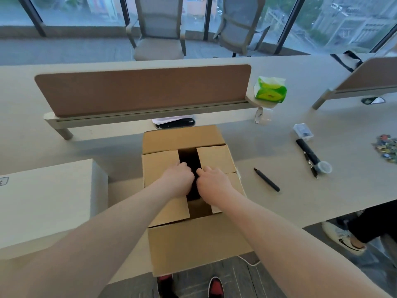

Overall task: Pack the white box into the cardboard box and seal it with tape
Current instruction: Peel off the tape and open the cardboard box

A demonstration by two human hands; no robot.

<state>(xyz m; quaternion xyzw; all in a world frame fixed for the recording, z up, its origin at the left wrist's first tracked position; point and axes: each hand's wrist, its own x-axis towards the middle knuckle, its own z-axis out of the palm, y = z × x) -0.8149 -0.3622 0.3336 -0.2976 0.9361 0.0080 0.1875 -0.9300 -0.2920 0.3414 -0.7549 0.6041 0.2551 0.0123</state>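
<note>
The white box (47,203), its small mark unreadable, sits on the pale desk (300,82) left of the cardboard box (193,239). The left hand (178,179) and right hand (211,181) curl fingers over its two inner flaps (160,166). One tape roll (263,117) stands beyond; two chairs (159,29) by the windows (86,9).

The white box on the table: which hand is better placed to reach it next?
Probably the left hand: the white box lies on its side of the cardboard box; the right hand would have to cross over.
</note>
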